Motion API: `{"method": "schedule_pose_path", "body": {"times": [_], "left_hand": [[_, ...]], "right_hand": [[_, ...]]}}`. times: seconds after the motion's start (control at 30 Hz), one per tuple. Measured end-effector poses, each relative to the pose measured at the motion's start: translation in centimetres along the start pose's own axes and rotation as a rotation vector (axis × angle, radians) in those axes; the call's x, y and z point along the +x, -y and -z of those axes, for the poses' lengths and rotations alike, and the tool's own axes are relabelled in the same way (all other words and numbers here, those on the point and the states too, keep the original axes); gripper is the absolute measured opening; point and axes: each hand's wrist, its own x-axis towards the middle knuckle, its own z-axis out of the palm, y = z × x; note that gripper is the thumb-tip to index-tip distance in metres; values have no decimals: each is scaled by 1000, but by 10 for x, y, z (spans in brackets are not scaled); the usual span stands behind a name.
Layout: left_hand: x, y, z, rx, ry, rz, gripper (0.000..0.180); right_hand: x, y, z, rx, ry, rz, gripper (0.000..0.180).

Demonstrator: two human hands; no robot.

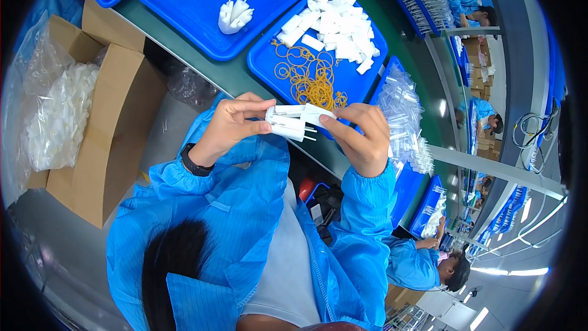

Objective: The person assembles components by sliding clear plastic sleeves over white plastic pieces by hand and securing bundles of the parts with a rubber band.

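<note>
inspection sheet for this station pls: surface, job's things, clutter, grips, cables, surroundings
Surface: green bench carrying blue trays.
Job's things: small bundle of white plastic plug parts with metal pins, held above the bench edge; loose white parts and yellow rubber bands share one tray.
Clutter: clear plastic sleeves heaped beside that tray; cardboard box with a bag of white parts.
Grips: left hand and right hand both pinch the bundle.
Cables: wire loops at far right.
Surroundings: other workers in blue coats along the line.
</note>
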Motion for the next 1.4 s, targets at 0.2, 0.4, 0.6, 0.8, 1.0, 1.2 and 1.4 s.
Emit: {"method": "schedule_pose_path", "body": {"times": [0.2,0.4,0.6,0.8,1.0,1.2,1.4], "left_hand": [[-1,-3,-2,-40,74,5,42],[-1,-1,-3,47,163,8,40],[-4,3,-3,-498,154,299,47],[3,25,16,-712,114,380,50],[-2,32,22,-563,91,197,66],[1,28,17,-574,125,276,62],[2,32,4,-470,123,257,56]], "right_hand": [[4,-3,-7,125,36,43,36],[4,2,-25,411,97,-34,33],[-7,-18,-19,698,-137,-330,34],[-40,-27,12,383,-314,-593,22],[-89,-35,51,-84,-411,-767,23],[-150,-51,60,-297,-134,-776,31],[-172,-57,43,-377,16,-904,32]]}}
